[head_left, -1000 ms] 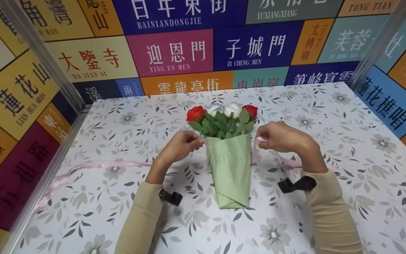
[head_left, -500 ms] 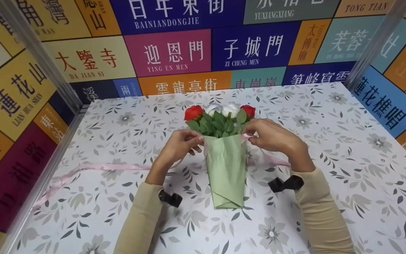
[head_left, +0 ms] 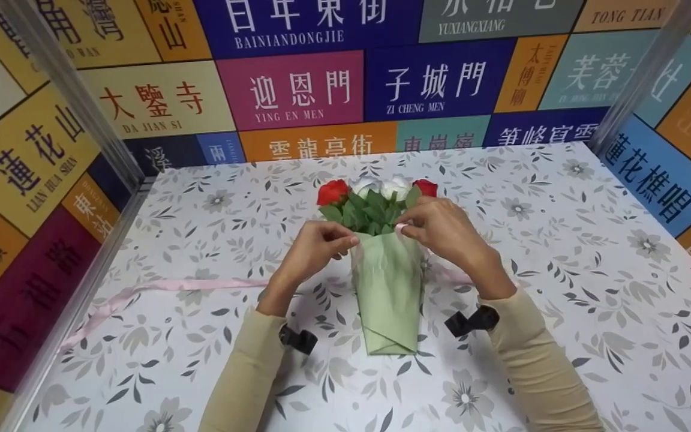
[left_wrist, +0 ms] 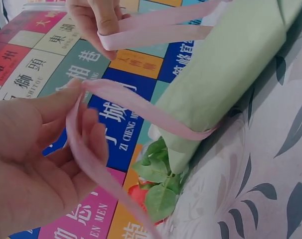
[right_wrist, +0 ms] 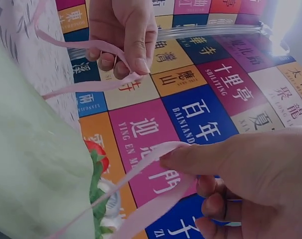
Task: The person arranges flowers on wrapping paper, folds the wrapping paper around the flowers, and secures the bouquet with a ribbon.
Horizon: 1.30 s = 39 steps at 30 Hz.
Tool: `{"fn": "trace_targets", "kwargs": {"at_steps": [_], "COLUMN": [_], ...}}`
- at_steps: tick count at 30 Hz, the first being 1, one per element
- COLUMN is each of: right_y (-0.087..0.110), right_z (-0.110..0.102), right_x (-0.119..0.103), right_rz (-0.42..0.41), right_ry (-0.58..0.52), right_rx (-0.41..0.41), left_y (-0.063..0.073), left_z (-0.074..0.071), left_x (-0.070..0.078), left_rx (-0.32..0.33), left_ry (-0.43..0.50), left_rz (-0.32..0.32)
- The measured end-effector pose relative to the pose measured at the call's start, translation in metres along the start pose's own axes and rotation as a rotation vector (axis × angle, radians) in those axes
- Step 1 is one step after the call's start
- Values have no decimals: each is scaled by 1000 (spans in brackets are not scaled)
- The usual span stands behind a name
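A bouquet of red roses (head_left: 332,192) and white roses (head_left: 394,188) with green leaves (head_left: 372,211) lies on the table, wrapped in pale green paper (head_left: 388,300). A pink ribbon (left_wrist: 136,102) passes behind the wrapping. At the bouquet's left side my left hand (head_left: 314,249) pinches one length of ribbon between thumb and forefinger. My right hand (head_left: 446,233), over the upper right of the paper, pinches the other length, which makes a loop (right_wrist: 156,159) at the fingertips in the right wrist view. Both hands are raised above the wrapping, apart from each other.
The loose ribbon tail (head_left: 201,283) trails left across the floral tablecloth (head_left: 465,393) to the table's left edge. Panels with colourful place-name signs (head_left: 303,90) stand behind and at both sides. A black strap (head_left: 299,339) is on the left wrist, another black strap (head_left: 471,321) on the right.
My right hand has moved left with its ribbon, from beside the bouquet to over the paper's upper edge. My left hand stays close to the left side, still pinching its ribbon.
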State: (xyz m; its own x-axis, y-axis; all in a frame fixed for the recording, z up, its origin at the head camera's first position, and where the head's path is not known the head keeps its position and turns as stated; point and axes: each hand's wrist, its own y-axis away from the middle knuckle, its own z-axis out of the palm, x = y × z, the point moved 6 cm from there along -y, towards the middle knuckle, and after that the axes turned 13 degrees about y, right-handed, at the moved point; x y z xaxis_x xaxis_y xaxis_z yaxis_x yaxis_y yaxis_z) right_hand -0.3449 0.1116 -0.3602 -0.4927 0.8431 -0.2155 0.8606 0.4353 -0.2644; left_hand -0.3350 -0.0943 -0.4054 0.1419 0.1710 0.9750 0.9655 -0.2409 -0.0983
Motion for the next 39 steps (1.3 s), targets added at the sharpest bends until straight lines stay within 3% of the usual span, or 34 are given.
{"fn": "trace_targets", "kwargs": {"at_steps": [4, 8, 16, 21, 24, 31, 36, 39], "right_y": [-1, -3, -3, -4, -5, -7, -6, -6], "right_z": [4, 9, 21, 36, 44, 59, 63, 63], "right_x": [-4, -10, -16, -15, -17, -24, -26, -27], "right_rz": [9, 46, 163, 272, 287, 321, 312, 282], "right_ry": [-118, -244, -360, -530, -637, -943, -958, -890], "right_rx": [35, 68, 169, 34, -60, -225, -275, -280], "left_y": [1, 1, -2, -1, -1, -3, -3, -2], "left_z": [2, 5, 6, 8, 8, 9, 8, 7], "left_x": [-1, -1, 2, 4, 5, 2, 3, 4], "left_rx": [-58, -117, -77, -77, -84, -115, -86, -50], "left_ry": [-25, -43, -70, -95, -66, 10, -3, -83], "left_rz": [-31, -15, 32, 107, 135, 120, 99, 96]}}
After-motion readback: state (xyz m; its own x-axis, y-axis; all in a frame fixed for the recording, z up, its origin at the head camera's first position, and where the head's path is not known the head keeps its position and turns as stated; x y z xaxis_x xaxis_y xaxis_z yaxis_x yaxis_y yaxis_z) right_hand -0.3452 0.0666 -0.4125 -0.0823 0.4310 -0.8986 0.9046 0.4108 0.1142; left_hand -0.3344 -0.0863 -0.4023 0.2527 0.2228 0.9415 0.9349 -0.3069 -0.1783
